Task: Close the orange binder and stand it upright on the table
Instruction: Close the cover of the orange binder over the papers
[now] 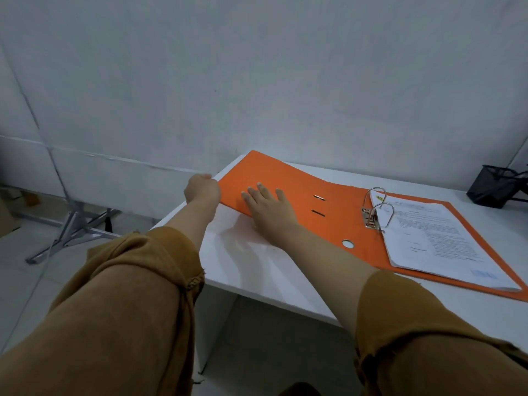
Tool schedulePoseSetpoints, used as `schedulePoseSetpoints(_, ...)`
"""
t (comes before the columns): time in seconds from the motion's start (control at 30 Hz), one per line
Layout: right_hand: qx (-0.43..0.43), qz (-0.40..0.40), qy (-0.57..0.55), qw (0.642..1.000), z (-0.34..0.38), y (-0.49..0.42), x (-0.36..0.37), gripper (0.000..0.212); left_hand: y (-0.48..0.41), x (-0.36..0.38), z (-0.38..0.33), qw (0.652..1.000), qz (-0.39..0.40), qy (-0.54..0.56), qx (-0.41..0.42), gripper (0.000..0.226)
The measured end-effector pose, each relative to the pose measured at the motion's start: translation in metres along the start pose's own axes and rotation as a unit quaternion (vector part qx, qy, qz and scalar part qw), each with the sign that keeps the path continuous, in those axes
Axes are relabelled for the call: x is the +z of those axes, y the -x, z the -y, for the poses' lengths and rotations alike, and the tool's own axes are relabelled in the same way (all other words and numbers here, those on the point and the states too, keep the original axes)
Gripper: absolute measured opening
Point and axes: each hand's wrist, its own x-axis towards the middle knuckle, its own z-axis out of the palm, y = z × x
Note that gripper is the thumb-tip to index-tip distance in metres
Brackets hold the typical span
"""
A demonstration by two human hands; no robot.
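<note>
The orange binder (308, 184) lies open on the white table (257, 270). Its left cover is raised slightly off the tabletop. My left hand (202, 190) grips the cover's left edge. My right hand (268, 208) rests on the cover's near edge, fingers spread over the top and the thumb hidden beneath. The metal ring mechanism (375, 211) stands closed near the spine. A stack of printed papers (440, 241) lies on the right half, threaded on the rings.
A black mesh pen holder (498, 185) stands at the table's far right. A white wall runs behind the table. A metal stand base (71, 232) sits on the floor to the left.
</note>
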Motion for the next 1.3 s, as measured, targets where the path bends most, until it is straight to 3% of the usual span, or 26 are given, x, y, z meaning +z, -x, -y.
schedulePoseSetpoints(0.17, 0.003, -0.077, 0.012, 0.997, -0.013, 0.005, -0.022, 0.070, 0.023, 0.001, -0.040, 0.992, -0.022, 0.120, 0.018, 0.043)
schedulePoseSetpoints(0.37, 0.040, -0.134, 0.022, 0.990, -0.048, 0.028, -0.057, 0.079, 0.070, 0.015, -0.087, 0.974, 0.078, 0.197, 0.084, 0.039)
schedulePoseSetpoints(0.6, 0.150, -0.183, -0.042, 0.971, -0.096, 0.072, -0.088, 0.086, 0.139, 0.053, -0.103, 0.942, 0.281, 0.063, 0.172, 0.038)
schedulePoseSetpoints(0.73, 0.203, -0.205, -0.064, 0.955, -0.123, 0.099, -0.092, 0.090, 0.165, 0.080, -0.097, 0.916, 0.338, -0.039, 0.212, 0.041)
schedulePoseSetpoints(0.87, 0.251, -0.218, -0.093, 0.938, -0.144, 0.122, -0.089, 0.097, 0.178, 0.100, -0.083, 0.886, 0.384, -0.103, 0.238, 0.060)
schedulePoseSetpoints(1.0, 0.290, -0.216, -0.126, 0.924, -0.162, 0.139, -0.084, 0.101, 0.181, 0.117, -0.064, 0.831, 0.441, -0.223, 0.254, 0.080)
schedulePoseSetpoints(1.1, 0.293, -0.223, -0.133, 0.920, -0.166, 0.147, -0.082, 0.101, 0.185, 0.126, -0.052, 0.825, 0.435, -0.248, 0.264, 0.079)
schedulePoseSetpoints(1.17, 0.294, -0.270, -0.115, 0.909, -0.169, 0.155, -0.080, 0.098, 0.191, 0.137, -0.048, 0.831, 0.410, -0.243, 0.288, 0.067)
schedulePoseSetpoints(1.23, 0.265, -0.354, -0.043, 0.896, -0.167, 0.158, -0.081, 0.088, 0.193, 0.140, -0.044, 0.828, 0.387, -0.259, 0.314, 0.058)
schedulePoseSetpoints(1.3, 0.217, -0.381, 0.083, 0.895, -0.170, 0.158, -0.085, 0.081, 0.197, 0.143, -0.042, 0.825, 0.374, -0.261, 0.333, 0.051)
